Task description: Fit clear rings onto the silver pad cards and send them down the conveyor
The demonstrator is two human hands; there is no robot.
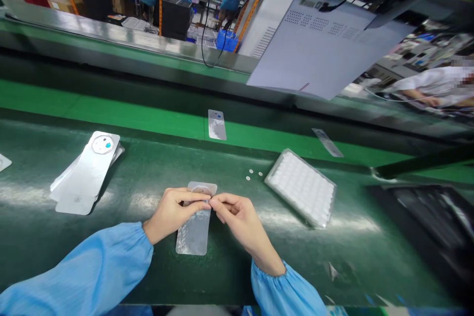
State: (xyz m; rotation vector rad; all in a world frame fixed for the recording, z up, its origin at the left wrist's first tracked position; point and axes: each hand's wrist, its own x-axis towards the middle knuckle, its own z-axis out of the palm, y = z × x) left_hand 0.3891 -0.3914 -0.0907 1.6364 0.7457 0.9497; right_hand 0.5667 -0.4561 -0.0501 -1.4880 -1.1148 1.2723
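A silvery phone back cover (193,237) lies flat on the green bench in front of me, its round camera area partly hidden by my fingers. Over its upper part, my left hand (171,213) is closed in a pinch of thumb and fingers. My right hand (242,218) pinches too, its fingertips meeting those of the left at the cover's right edge. Whatever sits between the fingertips is too small to make out. Several small white round pieces (248,177) lie beyond my right hand, beside a clear tray (274,176) of white parts.
A fanned stack of phone back covers (83,170) lies at left. Two more pieces, a cover (217,126) and a thin clear strip (328,143), are on the bright green belt (159,123). A grey panel (314,44) hangs overhead. A co-worker (437,86) sits far right.
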